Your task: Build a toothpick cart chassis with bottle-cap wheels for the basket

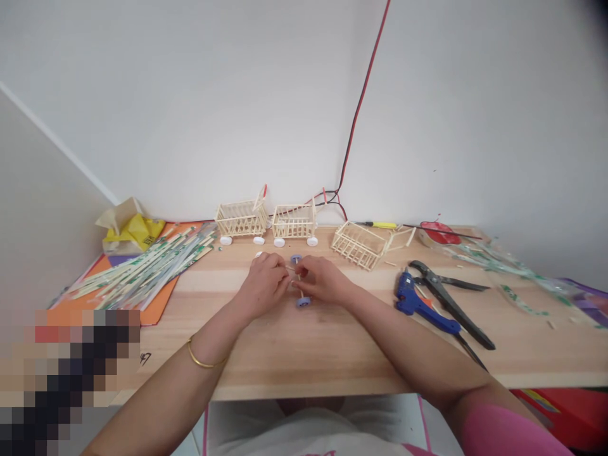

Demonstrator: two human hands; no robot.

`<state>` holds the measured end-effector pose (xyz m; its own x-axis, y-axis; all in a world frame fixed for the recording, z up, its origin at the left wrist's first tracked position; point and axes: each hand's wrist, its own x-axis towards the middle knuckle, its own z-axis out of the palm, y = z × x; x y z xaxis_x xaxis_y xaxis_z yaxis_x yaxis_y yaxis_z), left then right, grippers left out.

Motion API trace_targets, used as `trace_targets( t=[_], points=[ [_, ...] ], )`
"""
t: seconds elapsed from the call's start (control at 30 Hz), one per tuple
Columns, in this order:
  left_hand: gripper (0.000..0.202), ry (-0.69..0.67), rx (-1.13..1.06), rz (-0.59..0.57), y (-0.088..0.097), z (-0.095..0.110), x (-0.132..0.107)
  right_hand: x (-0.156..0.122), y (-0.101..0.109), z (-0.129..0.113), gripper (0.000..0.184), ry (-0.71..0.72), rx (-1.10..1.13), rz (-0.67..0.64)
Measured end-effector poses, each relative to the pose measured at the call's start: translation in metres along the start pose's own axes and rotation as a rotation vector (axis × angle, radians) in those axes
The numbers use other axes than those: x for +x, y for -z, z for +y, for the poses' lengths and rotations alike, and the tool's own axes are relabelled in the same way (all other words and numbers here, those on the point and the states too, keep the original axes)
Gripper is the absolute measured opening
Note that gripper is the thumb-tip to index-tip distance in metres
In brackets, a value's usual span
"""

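Observation:
Near the middle of the table, a small wheeled stick frame (301,292) is between my hands, with one blue-grey wheel (303,303) close to me and another (295,259) farther off. My left hand (266,282) is closed, its fingertips pinching the left side of the frame. From the right, my right hand (323,278) has thumb and fingers closed around the same piece. My fingertips hide its centre. Behind it stand two small wooden-stick shopping carts (242,218) (294,220) on white wheels. A third cart body (360,245) lies tilted behind my right hand.
At the left, wrapped sticks (156,266) lie over an orange sheet (166,304) beside a yellow packet (135,233). On the right are a blue glue gun (413,297), black-handled pliers (456,304), a red dish (439,233) and torn plastic wrappers (513,266). A yellow knife (384,225) lies near the wall.

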<state>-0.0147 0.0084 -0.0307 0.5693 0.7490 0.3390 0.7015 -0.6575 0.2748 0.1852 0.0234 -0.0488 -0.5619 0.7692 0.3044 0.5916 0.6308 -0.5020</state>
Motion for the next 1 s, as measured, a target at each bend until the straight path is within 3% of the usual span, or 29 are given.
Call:
trace_targets(
  t=[0.27,0.5,0.63,0.83,1.0],
  points=[
    [0.033,0.027,0.022,0.034,-0.003,-0.006,0.0,0.0,0.001,-0.003,0.016,-0.042,-0.014,0.016],
    [0.029,0.091,-0.054,0.145,0.003,-0.015,0.003,-0.001,0.001,0.008,0.021,0.01,-0.012,0.059],
    [0.034,0.118,-0.06,0.203,0.006,-0.021,0.003,-0.003,0.01,-0.011,0.019,0.101,-0.103,0.143],
    [0.032,0.16,-0.032,0.267,0.005,-0.026,0.004,-0.01,0.0,-0.063,0.022,0.267,-0.355,-0.112],
    [0.03,0.181,-0.014,0.263,0.003,-0.029,0.004,-0.008,-0.023,-0.067,0.019,0.233,-0.501,-0.236]
  ],
)
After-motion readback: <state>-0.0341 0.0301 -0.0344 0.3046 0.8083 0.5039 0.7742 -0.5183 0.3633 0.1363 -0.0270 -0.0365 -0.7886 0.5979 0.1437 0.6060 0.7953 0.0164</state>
